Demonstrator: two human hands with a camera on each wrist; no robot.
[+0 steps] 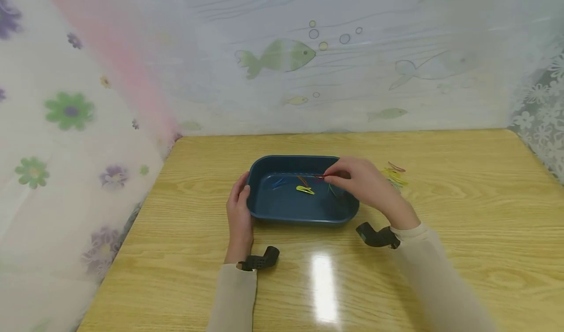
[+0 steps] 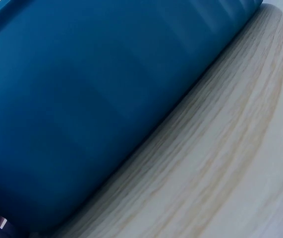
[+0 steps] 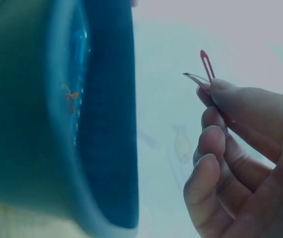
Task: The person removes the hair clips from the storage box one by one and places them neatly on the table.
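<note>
A dark blue plastic tub [image 1: 304,221] sits on the wooden table. My left hand [image 1: 239,212] holds it by its left end, fingers along the outer wall and thumb at the rim. Over the tub's right side, my right hand [image 1: 363,182] pinches a red snap hair clip [image 3: 208,67] between thumb and index finger; in the right wrist view its two parts stand spread apart. On the tub floor lie a yellow hair clip [image 1: 305,190], blue hair clips [image 1: 279,182], an orange hair clip [image 1: 302,180] and a green hair clip [image 1: 332,190].
To the tub's right, partly behind the right hand, lies a loose pile of yellow hair clips [image 1: 396,176] with a red one [image 1: 396,167] at its far edge. Patterned sheets [image 1: 282,92] hang behind and left of the table [image 1: 185,273].
</note>
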